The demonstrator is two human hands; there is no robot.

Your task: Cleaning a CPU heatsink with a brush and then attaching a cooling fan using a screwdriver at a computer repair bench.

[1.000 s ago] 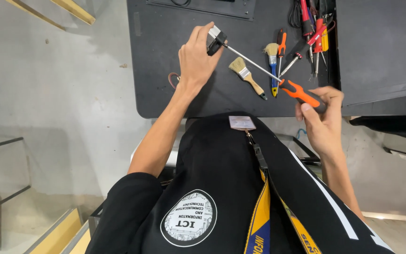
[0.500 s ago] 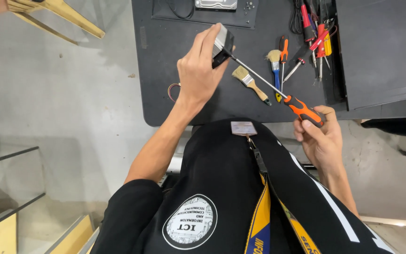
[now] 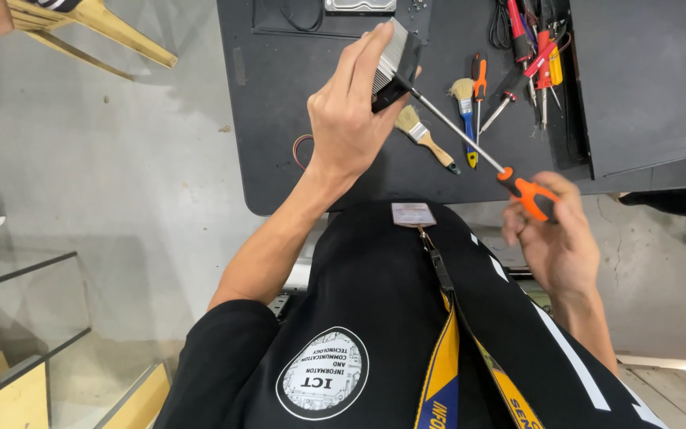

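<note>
Left hand: I see my left hand (image 3: 351, 119) raised over the black mat (image 3: 279, 119), fingers closed around a small finned metal block (image 3: 393, 59), thumb on its near side and fingertips on the far side.
Metal block: it sits at the top of the left hand's grip, tilted, its silver fins facing up and to the left, a dark part beneath them.
Right hand: my right hand (image 3: 557, 238) is lower and to the right, off the mat's near edge, fingers curled around the orange handle of a screwdriver (image 3: 470, 147).
Screwdriver: its long shaft runs up and to the left from the right hand, and the tip meets the dark underside of the block in the left hand. I cannot tell whether the tip sits in a screw.
Between the hands: two small paintbrushes lie on the mat under the shaft, one with a wooden handle (image 3: 426, 141) and one with a blue handle (image 3: 466, 119).
Beyond the right hand: a cluster of red and orange hand tools (image 3: 533, 59) lies on the mat, well apart from both hands.
Below the hands: a badge on a lanyard (image 3: 413, 214) rests on my dark shirt.
Far left of the left hand: a wooden chair leg (image 3: 97, 32) over the grey floor.
</note>
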